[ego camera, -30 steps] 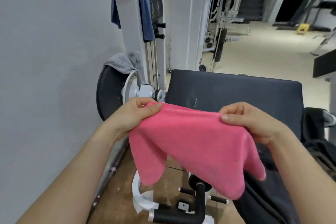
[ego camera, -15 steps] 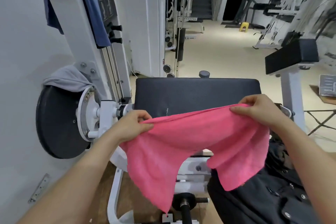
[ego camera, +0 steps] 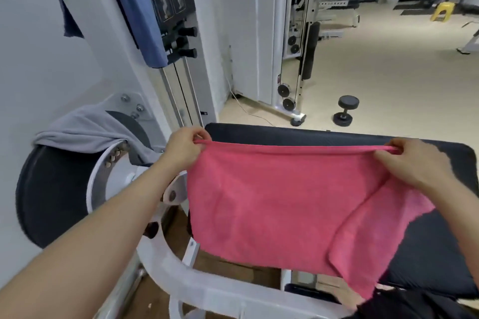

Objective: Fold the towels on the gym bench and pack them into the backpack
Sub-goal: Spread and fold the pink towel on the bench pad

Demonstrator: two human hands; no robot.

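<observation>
A pink towel (ego camera: 274, 204) hangs stretched flat in front of the black gym bench pad (ego camera: 321, 134). My left hand (ego camera: 185, 149) pinches its upper left corner. My right hand (ego camera: 407, 160) pinches the upper right corner, and the towel's right side folds over below it. A grey towel (ego camera: 83, 129) lies draped over the machine's black wheel at the left. A blue towel (ego camera: 134, 8) hangs over the machine's upright at the top left. A black fabric mass (ego camera: 414, 303), possibly the backpack, shows at the bottom right corner.
The white machine frame (ego camera: 197, 277) curves below the towel. A black dumbbell (ego camera: 346, 110) lies on the beige floor behind the bench. A cable station (ego camera: 298, 33) stands further back, and a yellow stool (ego camera: 443, 9) sits far right.
My hands have moved apart and pulled the pink towel's top edge taut, so it now hangs flat instead of sagging. The view has come closer to the bench.
</observation>
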